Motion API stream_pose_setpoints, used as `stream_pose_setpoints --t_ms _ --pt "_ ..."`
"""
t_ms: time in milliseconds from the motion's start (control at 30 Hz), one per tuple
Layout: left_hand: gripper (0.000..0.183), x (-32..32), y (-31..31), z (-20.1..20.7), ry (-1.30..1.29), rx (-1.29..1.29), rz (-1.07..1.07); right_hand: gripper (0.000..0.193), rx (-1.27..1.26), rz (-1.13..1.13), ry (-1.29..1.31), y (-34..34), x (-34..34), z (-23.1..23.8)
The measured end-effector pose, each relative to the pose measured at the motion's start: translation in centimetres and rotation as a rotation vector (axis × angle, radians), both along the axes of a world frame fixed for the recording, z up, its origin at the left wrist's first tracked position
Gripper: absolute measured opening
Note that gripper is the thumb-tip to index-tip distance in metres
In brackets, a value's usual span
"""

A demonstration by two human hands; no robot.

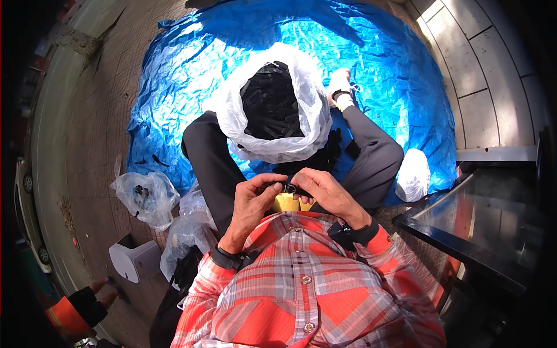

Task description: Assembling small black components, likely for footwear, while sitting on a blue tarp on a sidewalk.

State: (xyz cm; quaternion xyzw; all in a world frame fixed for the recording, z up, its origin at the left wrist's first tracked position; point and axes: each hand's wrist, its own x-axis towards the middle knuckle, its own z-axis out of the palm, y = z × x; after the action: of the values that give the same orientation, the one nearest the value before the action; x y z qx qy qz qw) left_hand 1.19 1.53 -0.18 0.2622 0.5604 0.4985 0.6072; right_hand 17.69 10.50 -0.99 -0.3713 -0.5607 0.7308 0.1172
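Observation:
My left hand (255,197) and my right hand (326,192) meet close in front of my shirt, fingers pinched from both sides on a small black strap with a buckle-like piece (288,188). Its finer details are too small to make out. Just beneath it sits something yellow (285,203), partly hidden by my fingers. Between my bent legs, beyond the hands, stands a white plastic bag (316,107) with its mouth spread wide. Many flat black strips (270,101) fill it. More black pieces (332,152) lie beside the bag near my right leg.
A crumpled blue tarp (394,87) covers the ground. At left are a clear bag (152,203) with black bits, another clear bag (188,235) and a white box-shaped object (134,260). A white bundle (413,177) and a dark-framed table (481,217) stand at right. Another person (72,313) is at lower left.

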Motion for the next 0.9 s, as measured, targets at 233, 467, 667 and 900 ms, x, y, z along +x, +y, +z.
stream_pose_setpoints --t_ms 233,467,667,900 --pt "0.017 2.4 0.3 -2.8 1.03 0.489 -0.159 0.02 0.3 -0.076 -0.254 -2.4 0.1 -1.5" --pt "0.02 -0.8 0.3 -6.1 -0.417 -0.34 0.164 0.015 -0.431 -0.7 -0.115 2.0 7.8 -14.9" --pt "0.017 -0.4 0.1 -4.0 -0.56 -0.323 0.033 0.03 -0.068 -0.499 -0.779 7.8 7.9 -21.2" --pt "0.023 -1.6 -1.2 -4.7 -0.582 -0.278 0.069 0.018 0.596 -0.702 -0.044 8.0 0.3 -9.5"
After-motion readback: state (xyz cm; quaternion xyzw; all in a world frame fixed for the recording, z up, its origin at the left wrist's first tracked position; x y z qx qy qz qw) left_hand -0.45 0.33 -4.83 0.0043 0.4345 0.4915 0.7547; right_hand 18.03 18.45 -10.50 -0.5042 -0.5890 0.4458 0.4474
